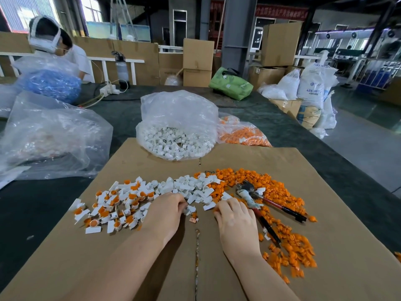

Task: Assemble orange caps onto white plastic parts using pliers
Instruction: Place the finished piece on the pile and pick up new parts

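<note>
On the brown cardboard sheet [325, 246] loose white parts [191, 186] lie in a pile at the middle, and loose orange caps [280, 192] spread to the right and down the right side. White parts fitted with orange caps [112, 205] lie at the left. The pliers [255, 197], with red and black handles, rest on the orange caps with no hand on them. My left hand [167, 211] pinches a white part [188, 210] at the near edge of the white pile. My right hand [235, 220], just left of the pliers, curls its fingers over an orange cap [216, 211].
A clear bag of white parts [173, 140] and a bag of orange caps [240, 133] stand behind the cardboard. A big clear bag [50, 135] lies at the left. A person [54, 42] works at the far left behind a bag of blue parts [52, 83]. Boxes and sacks stand at the right.
</note>
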Demonstrator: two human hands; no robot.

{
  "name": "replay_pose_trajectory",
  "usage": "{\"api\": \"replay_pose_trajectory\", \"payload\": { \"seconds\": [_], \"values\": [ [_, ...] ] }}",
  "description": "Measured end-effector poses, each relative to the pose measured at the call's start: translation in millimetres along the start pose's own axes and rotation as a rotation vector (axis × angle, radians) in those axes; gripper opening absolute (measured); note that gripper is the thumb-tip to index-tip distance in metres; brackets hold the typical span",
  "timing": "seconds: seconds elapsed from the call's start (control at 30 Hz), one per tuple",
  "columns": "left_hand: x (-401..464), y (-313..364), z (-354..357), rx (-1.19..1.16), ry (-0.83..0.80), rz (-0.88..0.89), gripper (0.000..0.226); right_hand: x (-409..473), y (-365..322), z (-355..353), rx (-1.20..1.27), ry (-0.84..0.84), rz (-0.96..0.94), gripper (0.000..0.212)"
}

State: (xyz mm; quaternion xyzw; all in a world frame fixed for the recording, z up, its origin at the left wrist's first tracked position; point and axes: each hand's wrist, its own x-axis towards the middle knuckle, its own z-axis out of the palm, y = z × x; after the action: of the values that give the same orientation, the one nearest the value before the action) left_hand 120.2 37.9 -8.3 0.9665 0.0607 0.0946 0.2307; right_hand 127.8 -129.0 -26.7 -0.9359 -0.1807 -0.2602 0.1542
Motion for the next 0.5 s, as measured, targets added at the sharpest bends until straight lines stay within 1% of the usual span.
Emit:
{"api": "replay_pose_trajectory", "payload": {
  "seconds": [0.07, 0.13, 0.2, 0.3, 0.37, 0.43, 0.5],
  "values": [
    [-1, 1, 0, -0.029, 0.009, -0.012, 0.018, 1, 1, 1, 0.005, 0.001, 0.025, 0.024],
    [-1, 2, -1, -0.042, 0.016, -0.019, 0.014, 2, 1, 2, -0.04, -0.072, 0.022, 0.027],
    [-2, 3, -2, -0.047, 0.028, -0.019, 0.011, -1, 6, 8, -0.033, -0.147, 0.016, 0.035],
    [-4, 6, -4, -0.113, 0.064, -0.011, 0.017, 1, 5, 5, -0.025, -0.178, 0.039, 0.033],
    [-7, 12, -5, -0.166, 0.089, 0.001, 0.016, 3, 1, 2, -0.026, -0.148, 0.037, 0.038],
    [-12, 20, -3, -0.279, 0.073, 0.004, 0.007, 2, 2, 2, -0.028, -0.067, 0.015, 0.044],
    [-18, 27, 4, -0.383, 0.031, -0.009, 0.012, 1, 3, 1, -0.03, -0.005, -0.015, 0.042]
  ]
}}
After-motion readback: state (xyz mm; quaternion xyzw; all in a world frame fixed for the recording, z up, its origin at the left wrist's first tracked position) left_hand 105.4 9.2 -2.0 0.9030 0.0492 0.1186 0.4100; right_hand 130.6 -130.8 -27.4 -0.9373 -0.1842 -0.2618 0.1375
